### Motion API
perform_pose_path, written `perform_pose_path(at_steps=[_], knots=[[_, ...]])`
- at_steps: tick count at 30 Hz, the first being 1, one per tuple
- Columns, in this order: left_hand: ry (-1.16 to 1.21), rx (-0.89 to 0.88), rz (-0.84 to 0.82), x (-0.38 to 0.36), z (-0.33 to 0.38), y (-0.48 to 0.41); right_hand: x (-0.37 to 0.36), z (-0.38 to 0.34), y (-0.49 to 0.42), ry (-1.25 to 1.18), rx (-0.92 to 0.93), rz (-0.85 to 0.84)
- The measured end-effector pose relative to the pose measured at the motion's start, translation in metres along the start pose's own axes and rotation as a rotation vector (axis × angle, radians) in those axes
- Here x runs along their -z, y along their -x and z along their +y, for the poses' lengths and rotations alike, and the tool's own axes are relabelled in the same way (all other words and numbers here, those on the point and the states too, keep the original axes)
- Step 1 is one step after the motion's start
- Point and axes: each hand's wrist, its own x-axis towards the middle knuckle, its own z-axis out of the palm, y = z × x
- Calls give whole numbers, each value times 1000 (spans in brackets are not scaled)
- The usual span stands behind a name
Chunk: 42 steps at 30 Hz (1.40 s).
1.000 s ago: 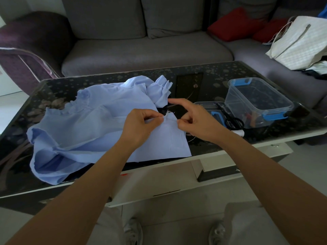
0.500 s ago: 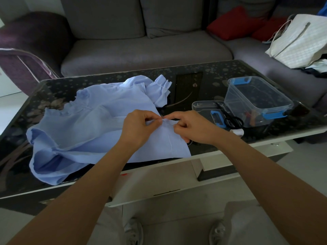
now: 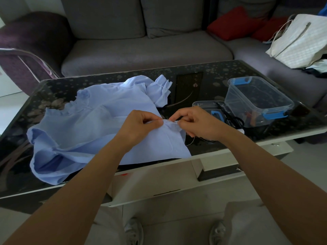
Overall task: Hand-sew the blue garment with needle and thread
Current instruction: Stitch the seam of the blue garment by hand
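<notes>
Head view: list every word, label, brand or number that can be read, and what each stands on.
No text can be read.
The blue garment, clear storage box, white tote bag and glass tabletop show no legible words, labels or numbers.

The garment [image 3: 99, 124] is thin, matt, pale blue woven cloth, soft and creased, gathered into ruffles at cuff and neck. The needle [image 3: 172, 122] is bare metal with a bright glint along it. The thread [image 3: 192, 139] is a fine pale strand. The table top [image 3: 203, 75] is black glass, glossy and reflective, with a speckled pattern; the frame [image 3: 177, 175] below it is smooth and white. The box [image 3: 260, 101] is clear, smooth plastic with solid blue plastic clips [image 3: 275, 115]. The sofa [image 3: 141, 48] is grey matt cloth; the cushions [image 3: 231, 23] are red cloth. The bag [image 3: 300, 41] is off-white with a ribbed texture.
</notes>
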Motion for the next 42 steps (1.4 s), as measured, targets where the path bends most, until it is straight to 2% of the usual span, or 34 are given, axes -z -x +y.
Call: perform_pose_path(at_steps=[13,22,42], knots=[[111,71,-89,2,1,1,-1,2,0,-153,-69,-38],[261,156,-63,3,0,0,-3,0,0,-222,-81,-37],[266,197,-60,3,2,0,-4,1,-1,-256,-93,-38]])
